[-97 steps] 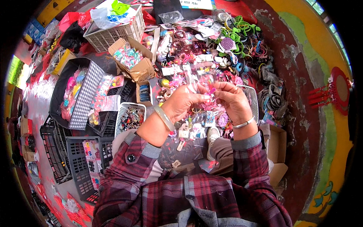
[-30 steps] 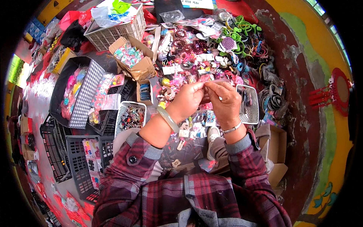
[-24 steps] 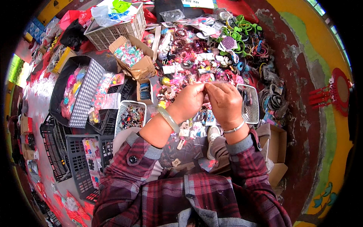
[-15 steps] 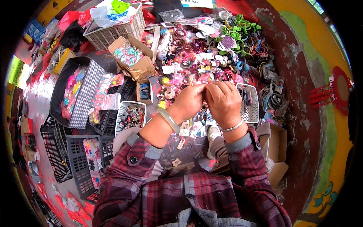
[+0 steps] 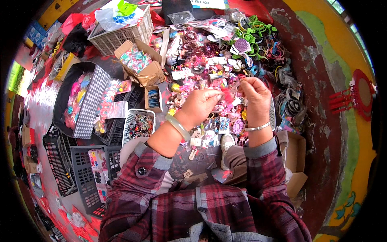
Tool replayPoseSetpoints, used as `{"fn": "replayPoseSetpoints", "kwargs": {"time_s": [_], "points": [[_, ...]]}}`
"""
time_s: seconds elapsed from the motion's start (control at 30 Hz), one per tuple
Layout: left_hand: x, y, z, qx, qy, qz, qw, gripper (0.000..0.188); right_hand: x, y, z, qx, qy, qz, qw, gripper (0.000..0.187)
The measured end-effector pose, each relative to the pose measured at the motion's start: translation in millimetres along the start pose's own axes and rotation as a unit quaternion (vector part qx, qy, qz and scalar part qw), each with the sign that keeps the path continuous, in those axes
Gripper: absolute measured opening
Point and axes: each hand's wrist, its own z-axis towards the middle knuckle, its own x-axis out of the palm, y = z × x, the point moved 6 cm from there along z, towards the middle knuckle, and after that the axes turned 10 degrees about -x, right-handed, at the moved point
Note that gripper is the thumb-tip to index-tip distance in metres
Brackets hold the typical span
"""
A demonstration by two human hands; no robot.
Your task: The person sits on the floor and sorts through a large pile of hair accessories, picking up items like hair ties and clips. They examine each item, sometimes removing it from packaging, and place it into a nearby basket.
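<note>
My left hand (image 5: 198, 107) is closed in a pinch at the middle of the view, a pale bangle on its wrist. A small blurred pinkish-red piece (image 5: 228, 97) shows at its fingertips; its exact kind is unclear. Level with it on the right, my right hand (image 5: 256, 101) pinches thumb against fingers, with a silver bangle on that wrist. Something thin and pale seems to show at its fingertips, too small to name. Both hands hover over a colourful heap of hair accessories (image 5: 217, 72), many pink, with cards and plastic wrapping among them.
Left of the heap stand a white basket of small items (image 5: 139, 126), a small box (image 5: 153, 99), a carton of wrapped pieces (image 5: 139, 60) and black crates (image 5: 86, 177). Green headbands (image 5: 258, 30) lie at the far right. An opened cardboard box (image 5: 296, 159) sits nearer, by my right arm.
My hands were together, fingers touching; now they are apart. The right hand has moved right and up, the left slightly down. The pinkish-red piece has come into view between them.
</note>
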Motion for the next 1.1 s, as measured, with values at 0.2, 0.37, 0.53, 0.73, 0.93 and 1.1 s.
{"fn": "replayPoseSetpoints", "kwargs": {"time_s": [0.2, 0.37, 0.53, 0.73, 0.93, 1.1], "points": [[-6.9, -0.8, -3.8, -0.093, 0.038, -0.273, 0.957, 0.027, -61.4, 0.2, 23.6, 0.002, -0.109, 0.119, 0.987, 0.006], [-26.4, -4.6, -8.5, -0.113, -0.009, -0.364, 0.924, 0.026, -113.5, 10.7, 29.1, -0.02, -0.158, -0.048, 0.986, 0.008], [-38.6, -7.5, -10.0, -0.113, -0.022, -0.393, 0.912, 0.028, -143.2, 15.8, 25.4, -0.029, 0.024, -0.735, 0.677, 0.017], [-35.8, -12.1, -10.1, -0.103, -0.006, -0.384, 0.917, 0.029, -138.3, 43.5, 19.3, 0.017, -0.026, -0.746, 0.666, 0.018], [-29.9, -12.6, -7.9, -0.091, 0.024, -0.373, 0.923, 0.029, -126.5, 21.5, 22.5, -0.056, -0.032, -0.358, 0.931, 0.024], [-28.2, -12.7, -9.0, -0.092, 0.019, -0.365, 0.926, 0.03, -95.5, -7.4, 18.4, 0.088, 0.139, -0.36, 0.918, 0.047]]}}
